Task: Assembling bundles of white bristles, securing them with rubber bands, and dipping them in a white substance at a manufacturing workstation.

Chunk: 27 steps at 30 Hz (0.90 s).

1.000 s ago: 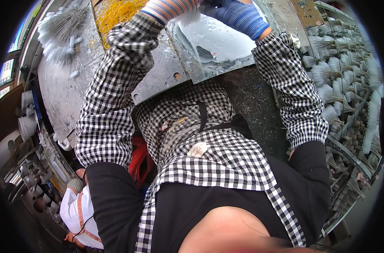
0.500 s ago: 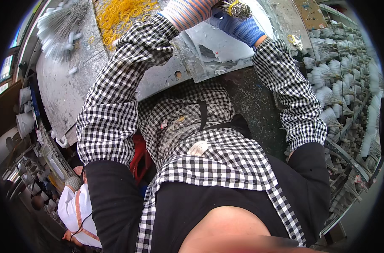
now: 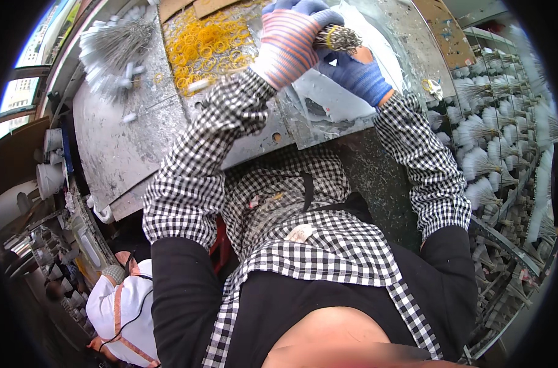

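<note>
A bundle of thin twisted-wire stems [image 3: 343, 39] is held up over the workbench, its looped metal ends facing right. A yellow rubber band [image 3: 330, 37] runs round it. My left hand [image 3: 290, 44], in an orange-and-blue striped glove, is closed round the bundle's left part. Just below and to the right, my right hand [image 3: 360, 76], in a blue glove, is curled against the bundle's underside, its thumb near the wire ends. The left hand hides the bundle's other end. Beneath the hands lies a pale, torn plastic sheet [image 3: 343, 101].
Loose yellow rubber bands [image 3: 208, 46] cover a patch of the metal workbench [image 3: 116, 156] left of my hands. White-bristled wire brushes [image 3: 116, 52] are heaped at the far left. A rack of brush bundles [image 3: 487, 135] stands on the right. Another person [image 3: 122, 306] is at lower left.
The whole view has shifted, so bench and hands sit lower in the picture. The bundle stays between my hands. My right hand has moved down slightly, below the wire ends.
</note>
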Motion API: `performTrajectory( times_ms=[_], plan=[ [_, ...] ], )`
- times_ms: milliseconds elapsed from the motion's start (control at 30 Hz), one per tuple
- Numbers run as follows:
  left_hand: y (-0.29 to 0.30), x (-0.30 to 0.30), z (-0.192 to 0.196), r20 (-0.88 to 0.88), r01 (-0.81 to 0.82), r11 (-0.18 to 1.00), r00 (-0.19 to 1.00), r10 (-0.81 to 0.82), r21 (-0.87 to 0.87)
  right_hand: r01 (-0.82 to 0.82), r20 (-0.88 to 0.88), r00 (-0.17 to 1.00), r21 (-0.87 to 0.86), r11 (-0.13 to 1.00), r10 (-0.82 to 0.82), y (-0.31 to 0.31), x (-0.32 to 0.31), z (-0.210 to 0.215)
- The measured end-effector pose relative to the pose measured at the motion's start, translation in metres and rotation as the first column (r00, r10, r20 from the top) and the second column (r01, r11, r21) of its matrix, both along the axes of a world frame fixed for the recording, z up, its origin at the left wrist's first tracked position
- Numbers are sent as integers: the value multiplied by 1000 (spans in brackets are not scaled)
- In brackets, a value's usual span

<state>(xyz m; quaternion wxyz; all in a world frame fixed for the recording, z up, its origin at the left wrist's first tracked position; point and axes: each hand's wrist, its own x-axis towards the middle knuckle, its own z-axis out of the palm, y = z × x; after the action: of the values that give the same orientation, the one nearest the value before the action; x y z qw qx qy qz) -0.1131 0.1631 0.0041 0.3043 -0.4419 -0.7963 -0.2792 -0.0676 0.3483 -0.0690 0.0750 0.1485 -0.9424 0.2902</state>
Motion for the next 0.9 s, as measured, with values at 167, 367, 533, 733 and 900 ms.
performTrajectory(
  times_ms=[167,367,533,733,900],
  plan=[
    [-69,40,-1,621,-517,363,519,-587,775,93,-297,941,-232,968,-162,-18,91,142],
    [-130,120,-59,-249,-613,-179,-29,-968,769,56,-283,935,-480,876,-215,-3,160,139],
    [-102,148,-109,36,-797,-246,317,-948,552,35,-144,980,-564,825,-139,-27,156,111],
    [-106,162,-77,-453,-477,-374,-59,-890,795,58,-1,997,-571,819,-71,-42,155,118],
    [-110,166,-74,-501,-423,-415,-111,-858,806,30,1,999,-574,818,-36,-53,154,117]
  ],
)
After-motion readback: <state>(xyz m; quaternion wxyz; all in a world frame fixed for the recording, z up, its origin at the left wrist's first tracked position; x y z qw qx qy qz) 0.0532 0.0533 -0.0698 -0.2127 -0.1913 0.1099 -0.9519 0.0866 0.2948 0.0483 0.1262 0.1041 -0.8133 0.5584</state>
